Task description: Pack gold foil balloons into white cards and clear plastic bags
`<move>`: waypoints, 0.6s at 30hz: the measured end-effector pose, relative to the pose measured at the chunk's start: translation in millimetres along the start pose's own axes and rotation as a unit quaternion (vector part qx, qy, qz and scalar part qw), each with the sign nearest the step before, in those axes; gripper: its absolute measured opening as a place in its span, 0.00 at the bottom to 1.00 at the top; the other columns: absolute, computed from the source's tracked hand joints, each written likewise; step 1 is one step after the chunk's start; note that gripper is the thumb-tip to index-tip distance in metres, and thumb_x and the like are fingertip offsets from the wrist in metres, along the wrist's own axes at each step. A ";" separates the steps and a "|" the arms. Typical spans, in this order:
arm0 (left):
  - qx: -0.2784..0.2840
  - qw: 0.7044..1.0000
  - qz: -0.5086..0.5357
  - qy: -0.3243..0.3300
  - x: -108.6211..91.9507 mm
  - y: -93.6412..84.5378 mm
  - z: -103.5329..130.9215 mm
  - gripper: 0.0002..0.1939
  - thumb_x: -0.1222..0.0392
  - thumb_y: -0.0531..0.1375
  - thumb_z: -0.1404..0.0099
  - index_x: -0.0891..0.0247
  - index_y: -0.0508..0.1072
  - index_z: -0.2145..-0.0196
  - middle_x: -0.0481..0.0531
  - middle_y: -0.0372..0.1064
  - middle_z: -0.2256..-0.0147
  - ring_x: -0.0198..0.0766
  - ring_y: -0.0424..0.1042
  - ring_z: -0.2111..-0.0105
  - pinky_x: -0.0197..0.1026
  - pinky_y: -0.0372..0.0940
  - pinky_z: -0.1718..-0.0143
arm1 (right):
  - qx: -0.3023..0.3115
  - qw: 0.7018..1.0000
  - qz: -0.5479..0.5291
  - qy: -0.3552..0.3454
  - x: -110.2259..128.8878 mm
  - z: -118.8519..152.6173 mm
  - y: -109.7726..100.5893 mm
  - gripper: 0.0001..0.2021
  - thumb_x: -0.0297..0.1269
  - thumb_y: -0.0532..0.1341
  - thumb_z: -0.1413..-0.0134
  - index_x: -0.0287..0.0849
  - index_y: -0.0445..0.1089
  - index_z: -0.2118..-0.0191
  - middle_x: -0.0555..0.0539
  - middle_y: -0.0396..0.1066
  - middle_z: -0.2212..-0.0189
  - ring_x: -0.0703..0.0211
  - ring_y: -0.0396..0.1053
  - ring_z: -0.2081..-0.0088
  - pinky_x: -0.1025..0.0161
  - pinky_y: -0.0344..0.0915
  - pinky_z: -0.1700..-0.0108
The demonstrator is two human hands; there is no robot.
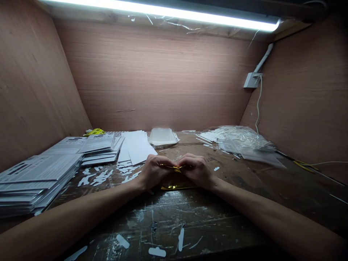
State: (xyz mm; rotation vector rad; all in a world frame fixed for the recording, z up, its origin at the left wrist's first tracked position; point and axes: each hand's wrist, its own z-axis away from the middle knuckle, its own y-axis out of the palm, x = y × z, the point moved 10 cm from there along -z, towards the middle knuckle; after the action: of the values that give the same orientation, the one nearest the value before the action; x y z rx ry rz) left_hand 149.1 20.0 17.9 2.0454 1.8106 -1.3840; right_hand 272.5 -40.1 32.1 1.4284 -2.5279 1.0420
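Observation:
Both hands meet over the middle of the table, knuckles up. My left hand pinches the left part of a shiny gold film piece, and my right hand pinches it from the right. The film's upper edge is creased between the fingers. Its lower edge shows as a bright gold strip just above the tabletop. The fingertips are mostly hidden behind the hands, and whether the film wraps anything I cannot tell.
Stacks of printed cards stand on the left, beside white sheets. A pile of clear bags lies at the back, and plastic sleeves with white strips at right. White paper scraps litter the dark wooden table.

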 end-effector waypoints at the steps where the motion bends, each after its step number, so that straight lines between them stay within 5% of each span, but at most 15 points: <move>1: 0.003 0.999 -0.030 0.038 -6.3 0.3 1.3 0.05 0.59 0.69 0.38 0.61 0.84 0.65 0.53 0.82 0.68 0.38 0.78 0.71 0.37 0.71 0.68 | 0.004 1.000 0.007 -0.003 -0.6 0.8 1.4 0.07 0.25 0.65 0.46 0.45 0.78 0.65 0.48 0.79 0.66 0.59 0.76 0.65 0.63 0.70 0.62; 7: 0.080 0.949 -0.229 0.200 -37.6 22.4 10.8 0.13 0.58 0.59 0.30 0.59 0.83 0.67 0.51 0.79 0.72 0.36 0.75 0.73 0.40 0.67 0.66 | 0.078 0.993 0.093 -0.007 -6.7 6.8 17.6 0.09 0.23 0.63 0.46 0.46 0.76 0.68 0.49 0.78 0.66 0.57 0.74 0.63 0.62 0.68 0.58; 10: 0.127 0.954 -0.235 0.138 -34.5 25.5 8.2 0.07 0.57 0.64 0.36 0.60 0.82 0.65 0.50 0.78 0.72 0.37 0.74 0.73 0.40 0.66 0.64 | 0.116 0.985 0.127 0.010 -13.3 9.4 23.9 0.10 0.22 0.61 0.47 0.47 0.75 0.68 0.48 0.78 0.65 0.56 0.74 0.62 0.61 0.68 0.57; 14: 0.158 0.970 -0.184 -0.005 -15.6 18.4 7.1 0.12 0.53 0.68 0.43 0.62 0.82 0.64 0.50 0.78 0.71 0.37 0.73 0.72 0.38 0.65 0.67 | 0.132 0.983 0.126 -0.008 -10.8 11.0 28.3 0.09 0.23 0.61 0.48 0.45 0.73 0.68 0.47 0.77 0.65 0.55 0.73 0.62 0.61 0.68 0.57; 18: 0.163 0.974 -0.145 -0.059 -10.0 16.5 11.3 0.18 0.53 0.68 0.44 0.64 0.82 0.58 0.51 0.79 0.68 0.37 0.73 0.71 0.37 0.65 0.67 | 0.122 0.983 0.137 -0.003 -9.7 11.3 27.4 0.09 0.22 0.61 0.51 0.43 0.71 0.67 0.45 0.76 0.68 0.55 0.72 0.65 0.61 0.67 0.61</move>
State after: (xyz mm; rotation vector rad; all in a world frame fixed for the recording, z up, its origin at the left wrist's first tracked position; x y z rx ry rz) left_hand 157.5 0.9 9.9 1.8284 2.0055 -1.9524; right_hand 259.7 -30.1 5.5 1.1484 -2.7344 1.4374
